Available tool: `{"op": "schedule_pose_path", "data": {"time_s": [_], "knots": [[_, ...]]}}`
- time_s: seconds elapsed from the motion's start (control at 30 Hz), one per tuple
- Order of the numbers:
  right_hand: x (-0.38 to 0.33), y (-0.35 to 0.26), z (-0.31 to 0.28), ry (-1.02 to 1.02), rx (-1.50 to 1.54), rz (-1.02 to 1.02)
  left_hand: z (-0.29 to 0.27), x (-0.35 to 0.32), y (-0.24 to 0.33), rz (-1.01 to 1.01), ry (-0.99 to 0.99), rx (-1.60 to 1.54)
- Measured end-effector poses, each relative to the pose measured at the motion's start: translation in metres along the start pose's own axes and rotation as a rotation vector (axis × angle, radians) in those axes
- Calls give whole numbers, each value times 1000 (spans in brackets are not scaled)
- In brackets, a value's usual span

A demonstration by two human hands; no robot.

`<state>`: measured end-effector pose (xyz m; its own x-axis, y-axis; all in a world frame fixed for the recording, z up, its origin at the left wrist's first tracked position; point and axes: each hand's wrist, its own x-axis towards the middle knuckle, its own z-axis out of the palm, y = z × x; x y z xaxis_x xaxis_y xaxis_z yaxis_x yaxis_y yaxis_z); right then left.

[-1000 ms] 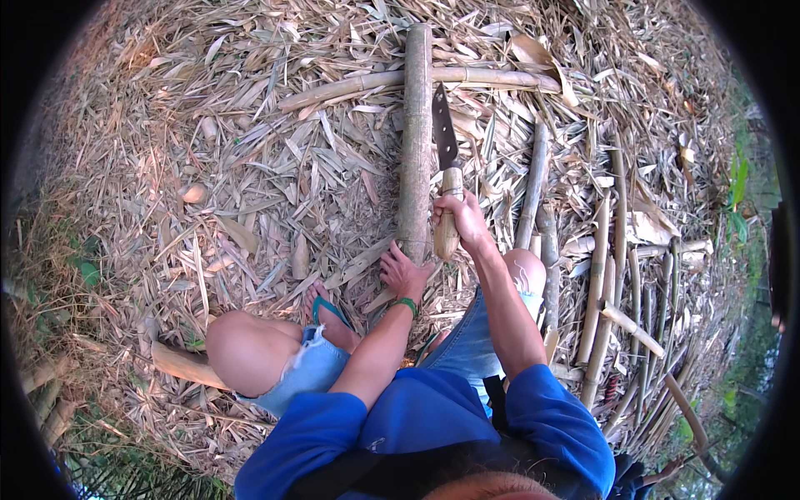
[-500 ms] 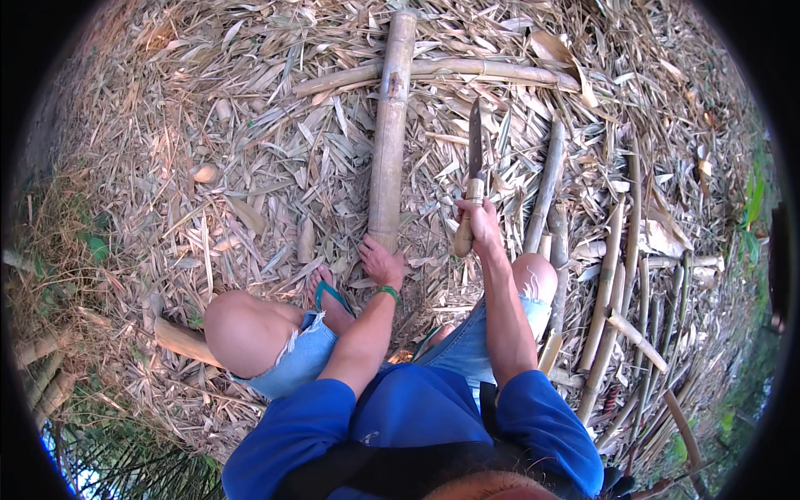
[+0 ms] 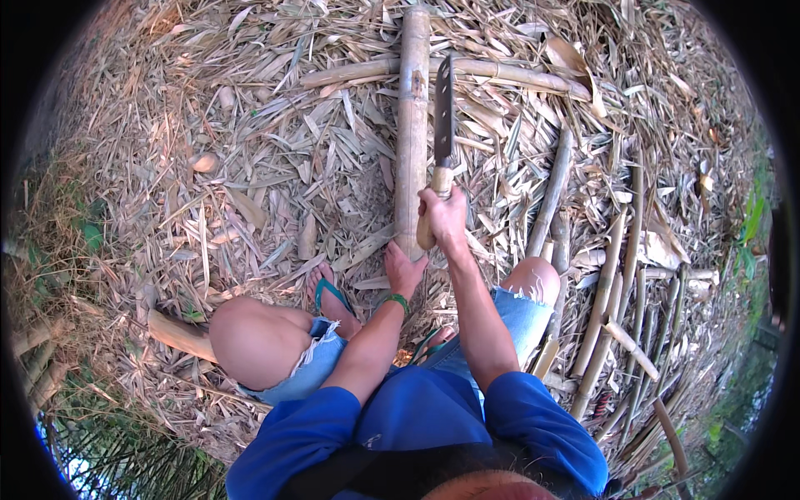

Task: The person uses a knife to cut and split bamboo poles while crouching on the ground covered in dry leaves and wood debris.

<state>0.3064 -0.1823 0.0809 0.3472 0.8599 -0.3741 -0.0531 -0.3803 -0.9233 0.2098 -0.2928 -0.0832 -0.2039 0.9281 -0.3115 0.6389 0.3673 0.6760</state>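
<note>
A thick bamboo pole point(image 3: 412, 142) runs lengthwise away from me, its far part lying across a thinner bamboo pole point(image 3: 525, 77). My left hand point(image 3: 404, 268) grips the thick pole's near end, low between my knees. In my right hand point(image 3: 444, 218) is a machete point(image 3: 445, 117), held by its pale wooden handle just right of the pole. Its dark blade points away from me, with several holes showing in its flat side. The blade is close beside the pole; whether they touch I cannot tell.
Dry bamboo leaves point(image 3: 275, 167) cover the ground. Several cut bamboo poles point(image 3: 604, 292) lie to the right, with a short piece point(image 3: 631, 347) across them. A cut log point(image 3: 179, 335) lies by my left knee. My sandalled feet point(image 3: 332, 296) are near the pole's end.
My right hand has brought the machete left, closer to the thick pole, and its blade has turned to show its flat side. The pole's near end and my left hand have shifted right.
</note>
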Motion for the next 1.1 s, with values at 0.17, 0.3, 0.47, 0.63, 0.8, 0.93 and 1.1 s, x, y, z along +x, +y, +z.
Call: {"op": "schedule_pose_path", "data": {"time_s": [0.17, 0.3, 0.47, 0.63, 0.8, 0.93, 1.1], "knots": [[9, 10, 14, -8, -150, 72, 7, 3, -8, 78, 65, -29], [23, -173, -20, 99, -222, -534, 6, -4, -1, 55, 84, -29], [27, -299, -94, -9, -533, -1093, 5, -7, -17, 20, 121, 2], [79, -24, 0, 163, -459, -329, 7, -5, 3, 4, 84, 84], [91, 80, -1, -134, -383, 214, 9, -26, 2, 2, 12, 38], [87, 15, 3, -229, -442, 259, 1, -4, -3, 32, -38, 16], [115, -82, -63, -441, -109, 471, 7, -10, -3, 77, 15, 21]]}}
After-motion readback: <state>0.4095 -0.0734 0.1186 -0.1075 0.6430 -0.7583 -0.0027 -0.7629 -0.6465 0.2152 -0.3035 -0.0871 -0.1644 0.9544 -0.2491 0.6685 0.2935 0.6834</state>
